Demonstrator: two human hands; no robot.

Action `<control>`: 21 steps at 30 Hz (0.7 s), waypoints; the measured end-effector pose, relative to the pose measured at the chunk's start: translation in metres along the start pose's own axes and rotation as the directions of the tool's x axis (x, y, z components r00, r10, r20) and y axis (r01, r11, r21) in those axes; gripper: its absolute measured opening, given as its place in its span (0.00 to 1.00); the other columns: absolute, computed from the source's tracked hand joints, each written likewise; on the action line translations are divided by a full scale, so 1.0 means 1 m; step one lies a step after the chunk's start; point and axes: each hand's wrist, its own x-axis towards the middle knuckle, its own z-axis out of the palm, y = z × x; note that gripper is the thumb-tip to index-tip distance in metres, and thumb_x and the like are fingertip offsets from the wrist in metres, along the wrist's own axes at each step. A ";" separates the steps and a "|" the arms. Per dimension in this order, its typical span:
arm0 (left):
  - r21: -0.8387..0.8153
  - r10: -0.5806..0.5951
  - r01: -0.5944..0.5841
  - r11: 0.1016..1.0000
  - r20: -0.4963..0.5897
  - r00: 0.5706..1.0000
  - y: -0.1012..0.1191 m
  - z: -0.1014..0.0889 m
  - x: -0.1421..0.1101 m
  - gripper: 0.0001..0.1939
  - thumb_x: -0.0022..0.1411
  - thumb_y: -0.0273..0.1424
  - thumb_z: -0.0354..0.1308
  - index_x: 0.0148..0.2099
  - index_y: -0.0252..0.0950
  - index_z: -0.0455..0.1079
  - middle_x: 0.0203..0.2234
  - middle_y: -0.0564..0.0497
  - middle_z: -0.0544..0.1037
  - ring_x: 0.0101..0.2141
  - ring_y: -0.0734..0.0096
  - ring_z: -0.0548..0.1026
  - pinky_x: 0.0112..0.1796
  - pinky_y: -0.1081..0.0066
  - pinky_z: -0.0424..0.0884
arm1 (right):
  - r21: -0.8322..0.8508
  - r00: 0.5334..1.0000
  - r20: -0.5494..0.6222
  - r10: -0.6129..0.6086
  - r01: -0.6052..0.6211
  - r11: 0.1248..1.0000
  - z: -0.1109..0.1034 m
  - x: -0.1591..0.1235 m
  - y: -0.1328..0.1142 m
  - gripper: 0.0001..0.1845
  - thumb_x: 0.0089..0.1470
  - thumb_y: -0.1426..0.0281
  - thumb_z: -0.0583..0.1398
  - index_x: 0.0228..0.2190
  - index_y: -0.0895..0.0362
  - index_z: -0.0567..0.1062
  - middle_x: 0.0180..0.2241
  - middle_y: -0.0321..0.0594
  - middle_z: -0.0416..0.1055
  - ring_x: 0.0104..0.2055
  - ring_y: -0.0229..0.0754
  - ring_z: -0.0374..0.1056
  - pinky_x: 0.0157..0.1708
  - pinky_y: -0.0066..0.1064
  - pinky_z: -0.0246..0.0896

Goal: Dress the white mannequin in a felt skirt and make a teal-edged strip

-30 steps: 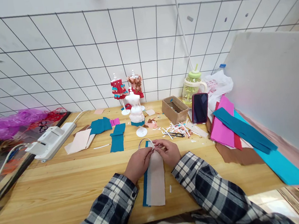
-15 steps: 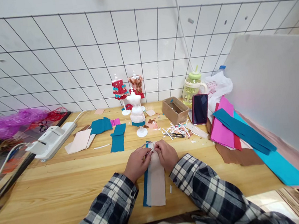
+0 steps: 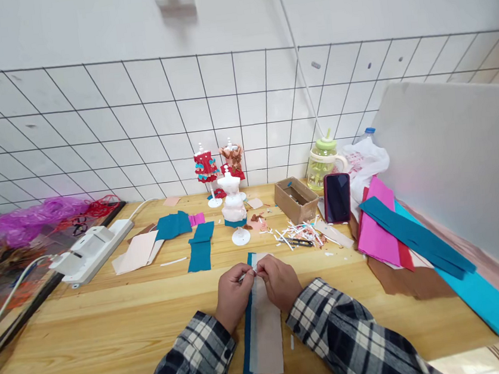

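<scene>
My left hand (image 3: 235,293) and my right hand (image 3: 279,279) meet fingertip to fingertip, both pinched closed. Between them is a small, thin white strip (image 3: 254,270), mostly hidden by the fingers. Beneath the hands, long pale crepe-paper strips (image 3: 269,335) lie overlapping a teal strip (image 3: 248,346) on the wooden table. Just beyond stands a small white dress-form (image 3: 231,198), wrapped in pale paper with a teal band at its lower edge. Behind it are a dress-form in red with blue bows (image 3: 206,168) and one in brown ruffles and red (image 3: 232,160).
Paper scraps (image 3: 302,232) and small black snips (image 3: 301,242) lie near a cardboard box (image 3: 296,202). A phone (image 3: 337,198) leans before a green-lidded bottle (image 3: 322,160). Coloured paper sheets (image 3: 380,226) are piled right; teal pieces (image 3: 201,249) and a power strip (image 3: 96,246) lie left.
The curved white loop that showed between my fingers has become a small bit at the fingertips. My hands have drawn closer together. The camera view has tilted up.
</scene>
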 end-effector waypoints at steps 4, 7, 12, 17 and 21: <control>0.131 -0.036 0.071 0.989 -0.253 0.967 -0.021 -0.027 0.022 0.15 0.62 0.38 0.49 0.32 0.36 0.73 0.27 0.51 0.77 0.30 0.67 0.73 0.32 0.70 0.69 | 0.080 0.997 -0.027 0.071 -0.069 0.994 -0.005 0.000 0.004 0.09 0.61 0.71 0.50 0.30 0.54 0.67 0.29 0.37 0.69 0.32 0.41 0.65 0.32 0.30 0.55; 0.499 0.190 -0.123 0.858 -0.086 0.978 -0.035 -0.047 0.035 0.13 0.61 0.39 0.53 0.34 0.39 0.77 0.34 0.47 0.78 0.39 0.59 0.72 0.47 0.58 0.65 | 0.192 0.980 -0.054 0.192 -0.178 0.965 -0.008 0.003 0.009 0.08 0.61 0.69 0.51 0.30 0.54 0.68 0.30 0.37 0.69 0.33 0.40 0.64 0.34 0.30 0.56; 0.717 0.229 -0.188 0.671 0.041 0.973 -0.029 -0.043 0.031 0.13 0.59 0.31 0.54 0.45 0.41 0.76 0.36 0.45 0.76 0.43 0.53 0.69 0.54 0.46 0.52 | 0.308 0.959 -0.052 0.280 -0.252 0.918 -0.008 0.008 0.012 0.09 0.60 0.67 0.51 0.30 0.55 0.66 0.29 0.36 0.66 0.32 0.40 0.62 0.33 0.30 0.56; 0.502 0.165 -0.199 0.841 0.112 0.980 -0.004 -0.024 0.016 0.13 0.58 0.30 0.53 0.44 0.44 0.75 0.42 0.48 0.72 0.47 0.56 0.66 0.48 0.55 0.59 | 0.357 0.958 0.045 0.282 -0.279 0.891 -0.005 0.007 0.009 0.08 0.60 0.67 0.50 0.30 0.55 0.65 0.29 0.35 0.66 0.32 0.39 0.62 0.33 0.29 0.56; 0.348 0.167 -0.249 0.904 0.247 0.954 0.007 -0.015 0.008 0.11 0.61 0.38 0.54 0.41 0.43 0.76 0.39 0.49 0.72 0.45 0.59 0.67 0.46 0.58 0.59 | 0.328 0.964 0.060 0.260 -0.265 0.907 -0.003 0.005 0.009 0.06 0.59 0.68 0.51 0.31 0.55 0.66 0.28 0.34 0.66 0.32 0.39 0.63 0.33 0.29 0.56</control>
